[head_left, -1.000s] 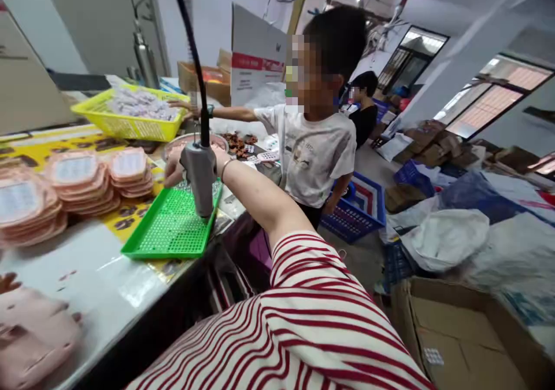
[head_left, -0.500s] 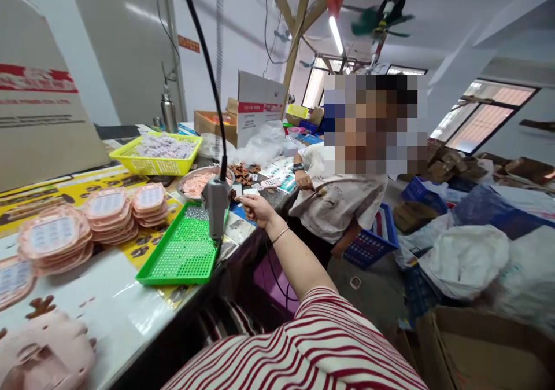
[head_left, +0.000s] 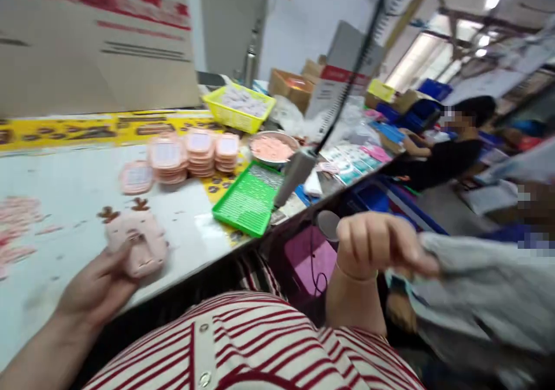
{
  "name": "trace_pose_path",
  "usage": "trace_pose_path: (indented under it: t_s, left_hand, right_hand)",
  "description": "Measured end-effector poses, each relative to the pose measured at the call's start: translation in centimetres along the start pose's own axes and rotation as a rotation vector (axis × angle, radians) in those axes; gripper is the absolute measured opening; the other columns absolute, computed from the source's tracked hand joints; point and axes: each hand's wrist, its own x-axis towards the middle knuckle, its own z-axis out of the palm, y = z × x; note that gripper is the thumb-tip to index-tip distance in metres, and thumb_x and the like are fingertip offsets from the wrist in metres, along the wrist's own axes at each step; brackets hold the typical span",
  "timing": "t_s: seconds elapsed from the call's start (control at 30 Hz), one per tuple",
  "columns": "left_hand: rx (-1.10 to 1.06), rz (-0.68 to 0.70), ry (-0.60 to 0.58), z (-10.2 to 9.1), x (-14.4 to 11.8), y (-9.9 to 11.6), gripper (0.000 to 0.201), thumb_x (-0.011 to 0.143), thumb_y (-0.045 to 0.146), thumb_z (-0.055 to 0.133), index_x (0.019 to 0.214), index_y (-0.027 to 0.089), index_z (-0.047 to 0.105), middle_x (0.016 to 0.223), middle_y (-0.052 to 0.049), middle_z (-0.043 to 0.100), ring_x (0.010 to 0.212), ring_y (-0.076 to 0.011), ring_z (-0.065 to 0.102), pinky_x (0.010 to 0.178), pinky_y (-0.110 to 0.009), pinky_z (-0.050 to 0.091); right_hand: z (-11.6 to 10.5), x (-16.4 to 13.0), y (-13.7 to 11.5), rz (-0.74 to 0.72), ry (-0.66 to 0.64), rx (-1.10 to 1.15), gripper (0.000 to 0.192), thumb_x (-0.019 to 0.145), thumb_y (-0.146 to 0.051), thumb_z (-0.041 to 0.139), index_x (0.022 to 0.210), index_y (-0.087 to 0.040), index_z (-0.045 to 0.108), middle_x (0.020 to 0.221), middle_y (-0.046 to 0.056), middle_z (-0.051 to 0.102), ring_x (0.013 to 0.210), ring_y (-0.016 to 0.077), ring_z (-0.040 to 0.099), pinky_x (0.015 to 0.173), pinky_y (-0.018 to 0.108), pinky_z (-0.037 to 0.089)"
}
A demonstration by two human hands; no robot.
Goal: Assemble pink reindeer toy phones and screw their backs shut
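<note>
My left hand (head_left: 104,280) is closed around a pink plastic animal-face piece (head_left: 137,245) with brown antlers, held at the table's front edge. My right hand (head_left: 375,242) is raised off the table's right side, its fingers curled. Its fingertips pinch the edge of a light grey shirt (head_left: 489,286), blurred by motion, on a person close by. Between my hands, a grey electric screwdriver (head_left: 295,176) hangs over a green perforated tray (head_left: 245,202) with small metal screws at its far end.
Stacked pink square pieces (head_left: 167,155) stand behind the left hand. Loose pink parts (head_left: 17,222) lie at far left. A yellow basket (head_left: 238,112) and a metal bowl (head_left: 273,148) of pink parts sit farther back. Another person (head_left: 455,147) in black sits beyond.
The view has swung left. My right hand has drawn back from the table beside the tray to the shirt. My left hand has come into view, holding the pink piece.
</note>
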Motion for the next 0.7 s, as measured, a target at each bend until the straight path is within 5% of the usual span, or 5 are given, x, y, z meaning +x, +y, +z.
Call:
trace_pose_path:
  t_s: [0.13, 0.23, 0.37, 0.53, 0.7]
  left_hand:
    - [-0.113, 0.076, 0.013, -0.7, 1.9, 0.2, 0.029, 0.096, 0.017, 0.057, 0.114, 0.029, 0.077, 0.129, 0.002, 0.075, 0.134, -0.0184, 0.06, 0.087, -0.023, 0.064]
    - [-0.168, 0.097, 0.005, -1.7, 2.0, 0.1, 0.029, 0.094, 0.022, 0.061, 0.117, 0.031, 0.077, 0.135, 0.003, 0.072, 0.145, -0.0219, 0.049, 0.089, -0.024, 0.064]
    - [-0.15, 0.059, 0.003, -3.2, 1.8, 0.5, 0.041, 0.09, 0.025, 0.069, 0.128, 0.036, 0.073, 0.137, 0.003, 0.07, 0.148, -0.0238, 0.045, 0.094, -0.026, 0.062]
    - [-0.204, -0.059, 0.08, -4.2, 2.3, 1.2, 0.054, 0.085, 0.038, 0.072, 0.137, 0.052, 0.063, 0.139, 0.01, 0.067, 0.147, -0.0229, 0.044, 0.099, -0.029, 0.06]
    - [-0.202, -0.202, -0.143, -5.6, 4.1, 0.9, 0.068, 0.085, 0.043, 0.07, 0.145, 0.061, 0.044, 0.142, 0.015, 0.06, 0.146, -0.0223, 0.039, 0.106, -0.031, 0.054]
  right_hand:
    - [4.7, 3.0, 7.7, 0.638, -0.57, -0.164, 0.039, 0.083, -0.051, 0.076, 0.1, -0.016, 0.077, 0.072, 0.002, 0.07, 0.059, 0.0082, 0.06, 0.055, 0.02, 0.046]
    - [8.7, 8.7, 15.6, 0.656, -0.776, -0.469, 0.041, 0.096, -0.048, 0.06, 0.107, -0.011, 0.075, 0.088, 0.004, 0.076, 0.071, 0.0078, 0.059, 0.071, 0.022, 0.049]
    - [9.3, 20.0, 24.6, 0.502, -0.461, -1.145, 0.038, 0.099, -0.05, 0.051, 0.107, -0.022, 0.075, 0.095, -0.005, 0.079, 0.087, 0.0065, 0.067, 0.081, 0.019, 0.049]
    - [-0.6, 30.3, 29.1, 0.675, -0.119, -1.564, 0.032, 0.104, -0.039, 0.049, 0.122, -0.02, 0.068, 0.119, 0.002, 0.073, 0.118, 0.0196, 0.066, 0.102, 0.04, 0.053]
    - [-13.2, 31.1, 29.4, 1.01, 0.016, -1.878, 0.039, 0.096, -0.039, 0.064, 0.129, -0.017, 0.061, 0.132, 0.011, 0.064, 0.114, 0.0237, 0.066, 0.096, 0.046, 0.059]
